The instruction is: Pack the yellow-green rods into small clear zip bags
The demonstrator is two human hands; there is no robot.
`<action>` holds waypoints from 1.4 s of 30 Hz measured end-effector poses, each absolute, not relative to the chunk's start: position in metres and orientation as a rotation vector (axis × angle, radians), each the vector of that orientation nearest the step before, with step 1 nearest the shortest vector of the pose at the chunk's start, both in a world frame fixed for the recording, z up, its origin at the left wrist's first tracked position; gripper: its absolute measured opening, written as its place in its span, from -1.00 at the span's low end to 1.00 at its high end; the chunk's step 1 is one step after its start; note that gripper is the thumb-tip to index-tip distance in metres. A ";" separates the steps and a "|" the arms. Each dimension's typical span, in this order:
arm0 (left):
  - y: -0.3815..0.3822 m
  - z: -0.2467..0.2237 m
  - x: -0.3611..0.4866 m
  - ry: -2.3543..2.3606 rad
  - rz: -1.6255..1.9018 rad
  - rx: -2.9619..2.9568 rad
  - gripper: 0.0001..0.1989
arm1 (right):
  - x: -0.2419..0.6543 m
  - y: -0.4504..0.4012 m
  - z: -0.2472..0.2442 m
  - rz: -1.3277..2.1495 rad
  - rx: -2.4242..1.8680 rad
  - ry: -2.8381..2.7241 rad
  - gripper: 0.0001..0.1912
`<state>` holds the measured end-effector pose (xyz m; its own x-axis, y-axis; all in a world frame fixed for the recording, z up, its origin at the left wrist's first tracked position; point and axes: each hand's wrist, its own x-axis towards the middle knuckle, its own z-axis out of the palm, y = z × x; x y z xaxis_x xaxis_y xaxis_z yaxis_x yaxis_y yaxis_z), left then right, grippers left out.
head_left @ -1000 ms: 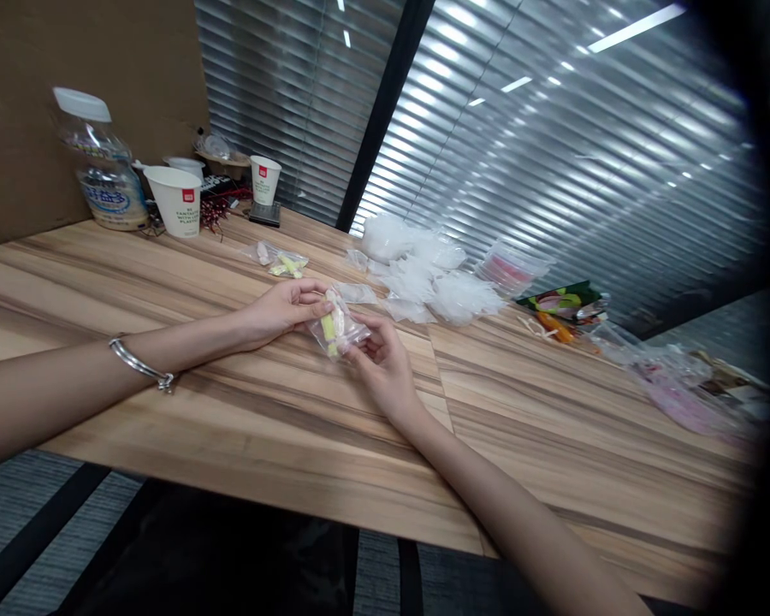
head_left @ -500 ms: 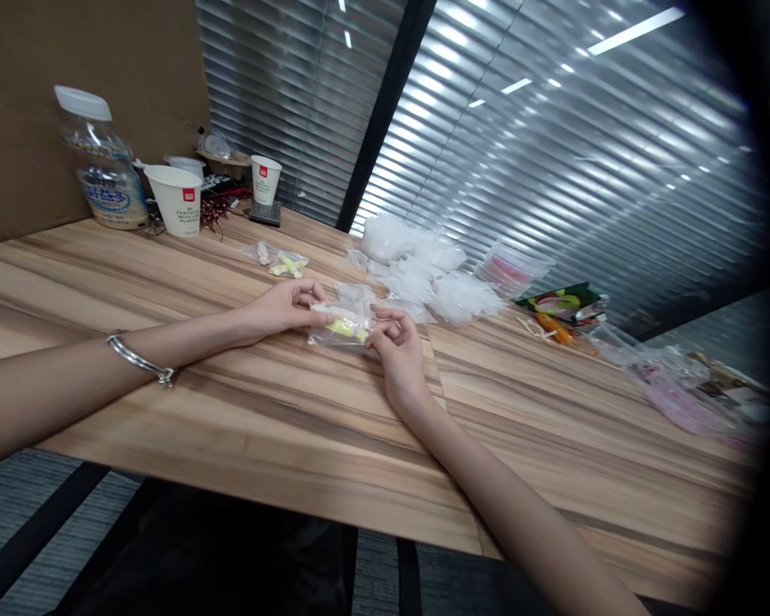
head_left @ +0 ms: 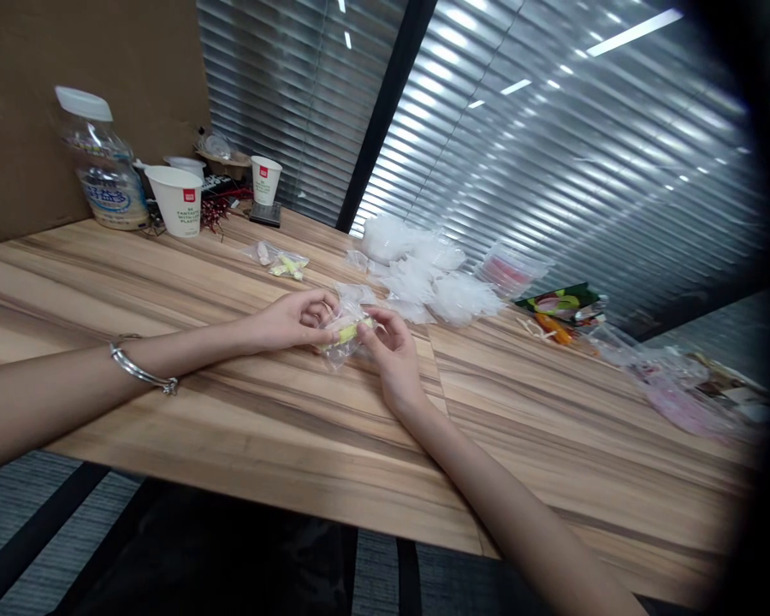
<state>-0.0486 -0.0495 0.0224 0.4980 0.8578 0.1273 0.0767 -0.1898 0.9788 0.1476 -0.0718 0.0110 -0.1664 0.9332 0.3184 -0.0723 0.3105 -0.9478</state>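
Nearest you on the wood-grain table (head_left: pixel 231 428), your left hand (head_left: pixel 292 323) and right hand (head_left: pixel 394 351) both pinch one small clear bag (head_left: pixel 338 356) between thumb and fingers — the left at its left end, the right at its right. Inside it you have a slim yellow piece (head_left: pixel 347 332) with something whitish along it; the film is shiny and crumpled, its loose lower edge hanging below your thumbs. So the bag lies between your two hands, touching the fingertips of each. Just beyond it rests another clear bag (head_left: pixel 358 293), its contents too indistinct to tell. Farther off to your left, a filled bag (head_left: pixel 277 260) lies flat, yellow pieces at one end and a whitish one at the other. Past your right hand is a heap of translucent bags (head_left: pixel 423 269), then a clear tub (head_left: pixel 510 272) showing pinkish-red. At the far left stand paper cups (head_left: pixel 180 210) — you cannot see into them — and a white-capped bottle (head_left: pixel 109 190), beige at its base.
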 end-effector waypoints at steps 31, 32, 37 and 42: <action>-0.050 0.023 -0.049 0.752 0.784 1.768 -0.60 | 0.150 -0.072 0.012 1.314 -0.865 -1.363 -0.75; -0.050 0.023 -0.049 0.753 0.785 1.768 -0.59 | 0.150 -0.071 0.011 1.337 -0.865 -1.346 -0.75; -0.050 0.026 -0.051 0.748 0.715 1.804 -0.59 | 0.150 -0.071 0.010 1.371 -0.905 -1.300 -0.71; -0.049 0.029 -0.053 0.766 0.632 1.975 -0.61 | 0.149 -0.073 0.011 1.359 -0.913 -1.320 -0.71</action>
